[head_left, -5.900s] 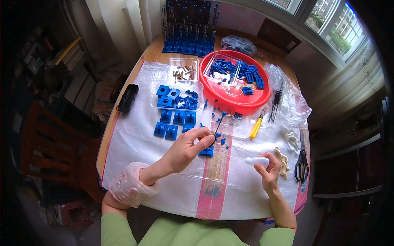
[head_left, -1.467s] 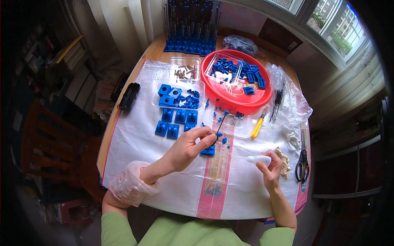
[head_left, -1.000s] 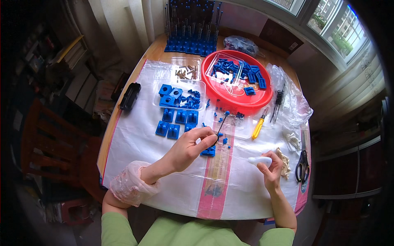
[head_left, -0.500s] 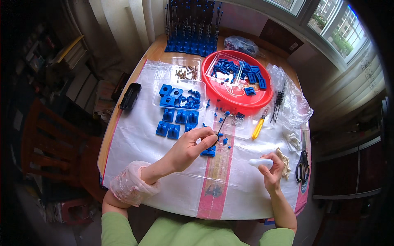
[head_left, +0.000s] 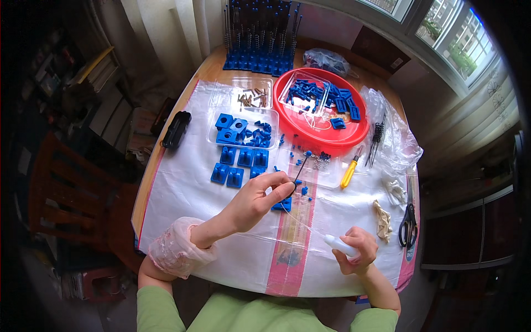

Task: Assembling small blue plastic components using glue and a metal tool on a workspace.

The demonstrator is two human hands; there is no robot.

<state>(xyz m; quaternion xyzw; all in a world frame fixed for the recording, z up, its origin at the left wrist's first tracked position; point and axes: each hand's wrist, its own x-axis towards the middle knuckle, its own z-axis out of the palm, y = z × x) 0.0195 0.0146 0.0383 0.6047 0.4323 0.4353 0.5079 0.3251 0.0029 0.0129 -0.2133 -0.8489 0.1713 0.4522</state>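
Observation:
My left hand [head_left: 251, 202] pinches a thin black rod with a blue tip [head_left: 300, 169], holding it upright over a small blue block [head_left: 283, 206] on the plastic-covered table [head_left: 182, 188]. A clear plastic sleeve cover wraps that forearm. My right hand [head_left: 358, 253] grips a small white squeeze bottle [head_left: 338, 243] near the table's front right. The bottle's long thin nozzle points up and left toward the blue block and the rod's base.
A red round tray [head_left: 310, 138] of blue parts sits at the back, with a rack of sprung rods [head_left: 260, 39] behind it. Blue square blocks [head_left: 238, 160], clear trays, a yellow-handled screwdriver [head_left: 349, 174], scissors [head_left: 408, 224], a rag [head_left: 381, 218] and a black case [head_left: 176, 130] lie around.
My right hand with the white bottle has dropped a little toward the table's near edge. My left hand keeps the rod in the same spot.

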